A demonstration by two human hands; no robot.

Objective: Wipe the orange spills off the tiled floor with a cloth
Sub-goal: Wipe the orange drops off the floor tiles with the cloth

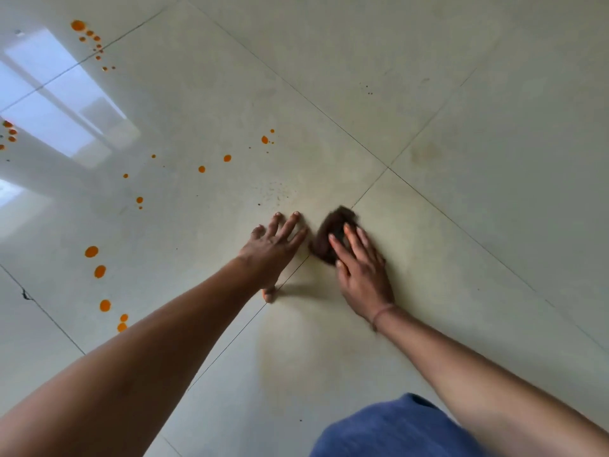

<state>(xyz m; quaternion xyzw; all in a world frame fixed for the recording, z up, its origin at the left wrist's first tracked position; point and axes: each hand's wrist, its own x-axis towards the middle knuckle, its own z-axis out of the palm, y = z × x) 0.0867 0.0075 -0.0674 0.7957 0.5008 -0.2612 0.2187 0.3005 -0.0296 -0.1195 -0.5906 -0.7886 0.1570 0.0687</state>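
Observation:
A dark brown cloth (329, 234) lies bunched on the pale tiled floor (428, 110), blurred by motion. My right hand (361, 268) presses down on it with the fingers spread over its near side. My left hand (275, 250) is flat on the floor just left of the cloth, fingers apart, holding nothing. Orange spills dot the tiles to the left: drops (227, 158) beyond my left hand, larger blobs (95, 260) beside my left forearm, a cluster (87, 34) at the far left top, and more drops (9, 133) at the left edge.
Fine dark specks (275, 191) lie just beyond my left hand. A faint brownish smear (425, 153) marks the tile to the right. A window's glare (59, 100) reflects on the left tiles. My blue-clad knee (395, 430) is at the bottom. A cracked grout line (26, 295) runs at the left.

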